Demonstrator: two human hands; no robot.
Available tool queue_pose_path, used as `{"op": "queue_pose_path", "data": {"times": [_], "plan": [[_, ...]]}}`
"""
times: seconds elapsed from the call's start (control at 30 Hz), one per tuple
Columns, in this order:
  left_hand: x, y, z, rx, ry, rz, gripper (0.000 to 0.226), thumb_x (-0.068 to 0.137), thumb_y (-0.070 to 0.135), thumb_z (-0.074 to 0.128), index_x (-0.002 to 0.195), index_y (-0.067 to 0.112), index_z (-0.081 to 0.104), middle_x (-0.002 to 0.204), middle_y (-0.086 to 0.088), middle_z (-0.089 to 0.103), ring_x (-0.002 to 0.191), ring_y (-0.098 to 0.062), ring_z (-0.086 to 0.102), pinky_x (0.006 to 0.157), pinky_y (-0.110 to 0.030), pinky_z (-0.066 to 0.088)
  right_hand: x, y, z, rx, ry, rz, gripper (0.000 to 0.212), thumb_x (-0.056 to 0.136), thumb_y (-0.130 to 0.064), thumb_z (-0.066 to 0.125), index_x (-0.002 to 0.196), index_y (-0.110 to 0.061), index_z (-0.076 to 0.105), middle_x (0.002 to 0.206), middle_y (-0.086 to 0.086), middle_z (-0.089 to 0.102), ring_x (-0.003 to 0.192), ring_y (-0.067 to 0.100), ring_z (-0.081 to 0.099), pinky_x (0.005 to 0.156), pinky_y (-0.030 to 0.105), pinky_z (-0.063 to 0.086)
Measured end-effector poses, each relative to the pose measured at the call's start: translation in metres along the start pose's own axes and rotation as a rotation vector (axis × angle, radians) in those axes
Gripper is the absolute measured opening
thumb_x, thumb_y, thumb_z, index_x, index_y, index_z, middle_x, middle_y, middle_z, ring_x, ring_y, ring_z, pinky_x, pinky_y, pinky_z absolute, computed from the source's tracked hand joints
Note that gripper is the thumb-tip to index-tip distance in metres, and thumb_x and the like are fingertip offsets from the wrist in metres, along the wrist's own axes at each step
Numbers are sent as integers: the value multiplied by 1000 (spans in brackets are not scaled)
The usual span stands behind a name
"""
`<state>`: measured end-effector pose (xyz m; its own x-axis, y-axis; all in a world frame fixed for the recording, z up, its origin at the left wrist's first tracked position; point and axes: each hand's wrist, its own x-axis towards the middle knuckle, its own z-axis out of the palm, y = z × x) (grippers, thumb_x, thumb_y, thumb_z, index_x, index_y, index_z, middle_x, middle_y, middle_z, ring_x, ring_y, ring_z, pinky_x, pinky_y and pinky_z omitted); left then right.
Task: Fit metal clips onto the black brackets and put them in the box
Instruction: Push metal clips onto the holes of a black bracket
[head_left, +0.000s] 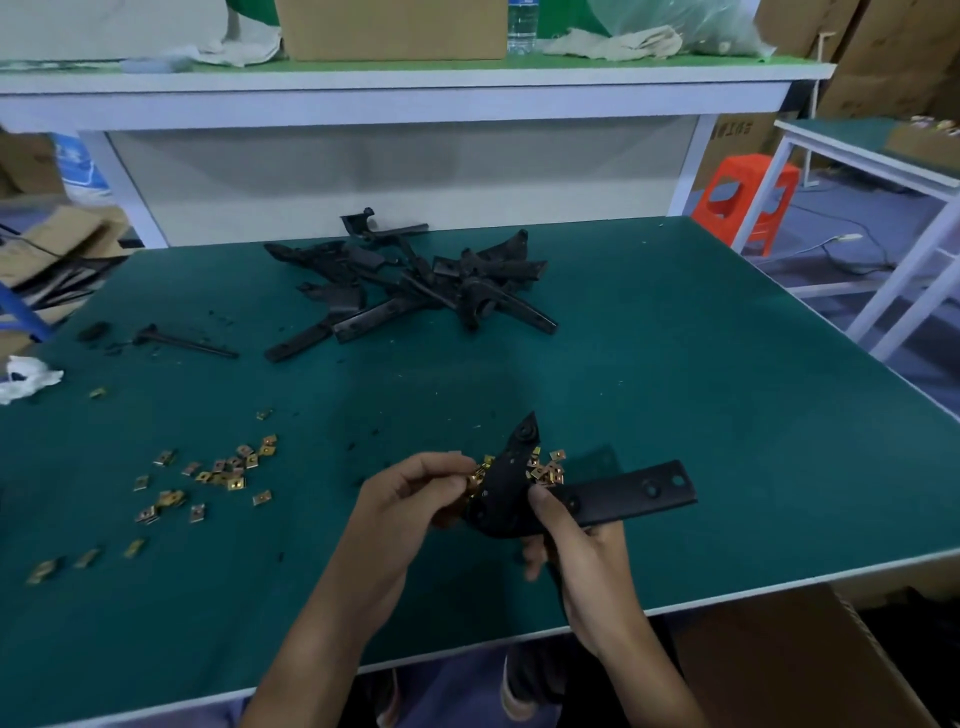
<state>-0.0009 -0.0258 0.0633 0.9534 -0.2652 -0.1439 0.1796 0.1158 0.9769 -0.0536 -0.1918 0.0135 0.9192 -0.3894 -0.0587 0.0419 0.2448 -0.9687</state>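
Clip (476, 475) pinched in fingers of my left hand (408, 493), touching the black bracket (628, 493); right hand (584, 545) fingers clamped round that bracket above the worktop (727, 389). I'd square the clip to the edge, then push straight on.

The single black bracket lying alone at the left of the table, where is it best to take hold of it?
Grip the single bracket by the middle of its straight bar, from above, pinching its two long edges. It lies flat on the mat, apart from the pile, both sides free.
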Motion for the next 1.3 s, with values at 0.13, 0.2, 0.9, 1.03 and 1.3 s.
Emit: {"op": "queue_pose_path", "data": {"times": [0.13, 0.2, 0.9, 1.03, 1.3], "plan": [[-2, 3, 0, 39, -10, -17, 18, 90, 2, 65, 93, 16, 78, 98, -11, 75, 83, -13, 66, 68, -26, 51, 0, 0, 0, -22, -15, -6, 34, 82, -36, 76, 59, -18, 58, 54, 11, 49, 44, 27, 48, 49, 39, 44], [-1, 4, -1, 75, -13, -22, 17, 90, 4, 68, 93, 17, 77, 99, -14, 74, 81, -14, 66, 67, -26, 52, 0, -1, 0, -38, -23, -22, 35, 86, -29, 73, 56, -21, 56, 52, 10, 47, 42, 27, 46, 49, 40, 43], [2, 11, -18, 199, -201, -102, 26, 73, 19, 75, 98, 24, 75, 73, 0, 69, 61, -10, 60, 57, -22, 49, 1, 3, -7, -144, -104, -21, 46, 85, -40, 71, 54, -10, 54, 47, 18, 49, 37, 29, 45, 46, 37, 38], [4, 16, -16, 309, -282, -126, 38, 74, 24, 76, 111, 21, 69, 73, 1, 69, 57, -11, 58, 54, -19, 45, 2, 3, -7, -207, -103, -34, 53, 84, -48, 69, 54, -7, 52, 46, 15, 50, 37, 26, 46, 45, 32, 38], [66, 4, 26, 827, -151, 182, 20, 102, 21, 54, 107, 24, 74, 98, 6, 75, 95, -15, 68, 72, -17, 46, 0, -9, -1, 55, 19, 11, 42, 95, -21, 69, 56, -16, 53, 50, 10, 39, 36, 22, 35, 39, 30, 28]]}}
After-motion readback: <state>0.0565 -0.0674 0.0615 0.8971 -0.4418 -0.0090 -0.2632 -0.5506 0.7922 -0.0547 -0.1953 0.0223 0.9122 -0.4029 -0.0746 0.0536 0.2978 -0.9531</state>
